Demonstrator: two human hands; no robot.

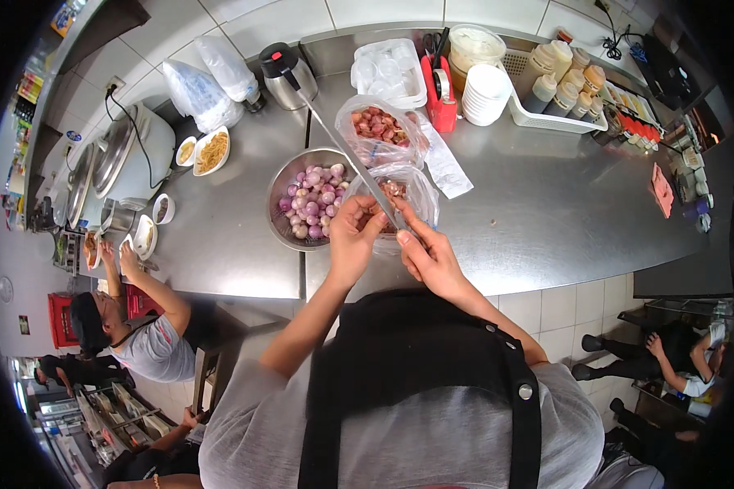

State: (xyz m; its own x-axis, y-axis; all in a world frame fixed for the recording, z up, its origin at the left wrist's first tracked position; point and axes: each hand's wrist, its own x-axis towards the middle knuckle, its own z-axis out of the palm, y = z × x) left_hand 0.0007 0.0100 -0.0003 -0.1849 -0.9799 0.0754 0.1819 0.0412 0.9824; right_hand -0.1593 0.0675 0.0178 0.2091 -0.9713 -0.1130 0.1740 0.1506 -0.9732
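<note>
1. Over the steel counter (546, 204), left hand (352, 238) pinches a small shallot (375, 217) at the fingertips.
2. Right hand (426, 254) is closed round the handle of a long knife (347, 155); blade points up and away, crossing the hands.
3. Metal bowl (281, 213) of peeled purple shallots sits just beyond the left hand; two plastic bags (382, 130) of unpeeled ones beside it.
4. Shallot looks light, firm, slippery once skinned; best gripped at the ends, fingers clear of the blade.
</note>
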